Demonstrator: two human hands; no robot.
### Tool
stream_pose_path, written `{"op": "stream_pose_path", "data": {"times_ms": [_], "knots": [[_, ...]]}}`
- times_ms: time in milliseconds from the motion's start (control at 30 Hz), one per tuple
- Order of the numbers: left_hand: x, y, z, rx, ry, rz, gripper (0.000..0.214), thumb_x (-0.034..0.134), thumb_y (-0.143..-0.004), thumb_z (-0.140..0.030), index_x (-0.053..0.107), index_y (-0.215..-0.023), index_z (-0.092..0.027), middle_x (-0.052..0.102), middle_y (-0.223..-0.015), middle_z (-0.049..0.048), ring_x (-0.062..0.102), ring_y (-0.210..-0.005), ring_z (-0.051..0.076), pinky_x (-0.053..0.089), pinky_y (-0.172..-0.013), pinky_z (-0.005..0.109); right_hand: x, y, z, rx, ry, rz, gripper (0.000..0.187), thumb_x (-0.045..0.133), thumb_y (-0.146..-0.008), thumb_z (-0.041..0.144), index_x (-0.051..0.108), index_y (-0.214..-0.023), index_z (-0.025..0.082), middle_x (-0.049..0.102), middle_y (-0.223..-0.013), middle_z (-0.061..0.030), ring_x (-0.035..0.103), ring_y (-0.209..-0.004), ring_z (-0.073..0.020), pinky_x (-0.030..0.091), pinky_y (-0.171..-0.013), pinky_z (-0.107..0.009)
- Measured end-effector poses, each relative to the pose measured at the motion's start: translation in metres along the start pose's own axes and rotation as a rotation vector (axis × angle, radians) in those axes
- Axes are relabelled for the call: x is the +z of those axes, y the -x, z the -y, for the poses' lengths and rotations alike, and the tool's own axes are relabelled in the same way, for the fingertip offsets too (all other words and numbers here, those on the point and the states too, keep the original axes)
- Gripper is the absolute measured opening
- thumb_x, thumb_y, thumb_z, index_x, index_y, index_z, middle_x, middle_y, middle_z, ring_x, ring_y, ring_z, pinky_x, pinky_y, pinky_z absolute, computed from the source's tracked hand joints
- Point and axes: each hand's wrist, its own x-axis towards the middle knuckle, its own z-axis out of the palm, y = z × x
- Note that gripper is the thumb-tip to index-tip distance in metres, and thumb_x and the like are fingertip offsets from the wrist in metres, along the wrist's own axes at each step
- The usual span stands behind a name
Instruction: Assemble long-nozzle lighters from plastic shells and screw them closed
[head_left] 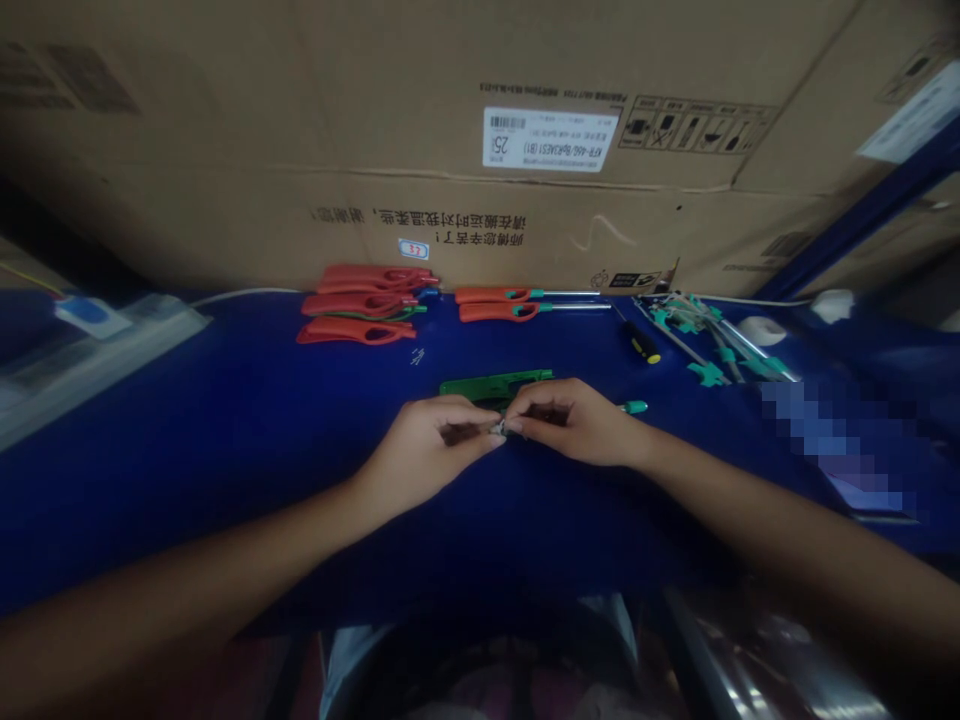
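My left hand [433,440] and my right hand [574,420] meet at the middle of a blue table [225,430]. Both are closed in a pinch on a small metallic part [499,428] held between the fingertips. Just behind the hands lies a green lighter shell [495,385]. A teal-tipped rod [634,407] sticks out to the right of my right hand.
Red lighter shells [364,305] lie at the back left, two red long-nozzle lighters [517,303] at the back centre. A black and yellow screwdriver [641,343] and several teal-tipped metal rods [712,345] lie at the right. Cardboard boxes [480,150] wall the back.
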Motion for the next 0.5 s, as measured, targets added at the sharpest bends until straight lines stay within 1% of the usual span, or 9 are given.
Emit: {"op": "stream_pose_path", "data": {"times_ms": [167, 267, 333, 400, 500], "knots": [[0.0004, 0.0001, 0.0015, 0.008, -0.004, 0.000, 0.016, 0.077, -0.081, -0.026, 0.081, -0.096, -0.019, 0.072, -0.083, 0.0037, 0.067, -0.072, 0.014, 0.053, -0.065, 0.025, 0.0013, -0.0004, -0.0010, -0.023, 0.018, -0.010, 0.018, 0.064, -0.092, 0.031, 0.071, -0.090, 0.015, 0.068, -0.082, -0.0038, 0.060, -0.072, -0.0126, 0.047, -0.066, -0.026], [0.0003, -0.0001, 0.0025, 0.008, 0.010, -0.010, 0.018, 0.078, -0.081, -0.028, 0.081, -0.096, -0.020, 0.074, -0.085, 0.0040, 0.068, -0.074, 0.016, 0.055, -0.066, 0.026, 0.0013, -0.0010, 0.0017, -0.001, 0.004, -0.017, 0.020, 0.065, -0.091, 0.034, 0.071, -0.090, 0.015, 0.069, -0.083, -0.0038, 0.061, -0.073, -0.0130, 0.048, -0.067, -0.026], [0.0002, -0.0007, 0.0021, -0.012, 0.038, -0.013, 0.021, 0.079, -0.079, -0.029, 0.080, -0.097, -0.019, 0.077, -0.089, 0.0049, 0.070, -0.077, 0.017, 0.057, -0.070, 0.027, 0.0001, -0.0016, 0.0040, 0.018, -0.037, -0.033, 0.022, 0.066, -0.090, 0.036, 0.071, -0.088, 0.015, 0.070, -0.083, -0.0040, 0.061, -0.073, -0.0125, 0.049, -0.068, -0.026], [0.0001, -0.0016, 0.0008, -0.051, 0.063, -0.020, 0.028, 0.082, -0.075, -0.030, 0.080, -0.100, -0.018, 0.078, -0.092, 0.0058, 0.071, -0.077, 0.018, 0.058, -0.071, 0.029, -0.0020, -0.0021, 0.0054, 0.054, -0.079, -0.064, 0.024, 0.068, -0.089, 0.038, 0.070, -0.087, 0.015, 0.067, -0.074, -0.0013, 0.058, -0.062, -0.0096, 0.047, -0.059, -0.023], [-0.0008, -0.0029, -0.0013, -0.114, 0.073, 0.000, 0.032, 0.082, -0.074, -0.030, 0.079, -0.103, -0.016, 0.078, -0.087, 0.0058, 0.069, -0.070, 0.017, 0.057, -0.067, 0.029, -0.0056, -0.0024, 0.0052, 0.134, -0.145, -0.107, 0.028, 0.069, -0.088, 0.043, 0.067, -0.086, 0.015, 0.053, -0.053, 0.0065, 0.043, -0.040, -0.0054, 0.032, -0.040, -0.020]]}}
